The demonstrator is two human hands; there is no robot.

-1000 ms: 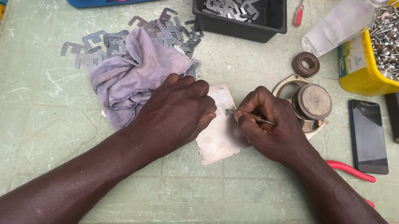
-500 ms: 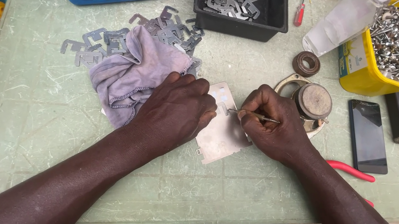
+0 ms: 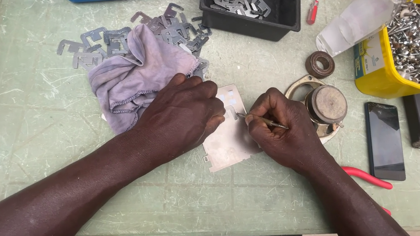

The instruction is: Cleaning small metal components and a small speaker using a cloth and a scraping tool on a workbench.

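Left hand [image 3: 184, 113] presses flat on the metal plate [image 3: 231, 145]; right hand [image 3: 278, 130], fingers together, pinches a thin scriber [image 3: 263, 120] against it. Marking appears unfinished, with few lines visible.

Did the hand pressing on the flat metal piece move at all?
No. The left hand still presses the metal plate at the same spot beside the purple cloth.

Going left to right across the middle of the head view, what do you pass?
Crumpled lilac cloth → left hand → flat grey metal plate → right hand holding a thin metal tool → round speaker part → black phone.
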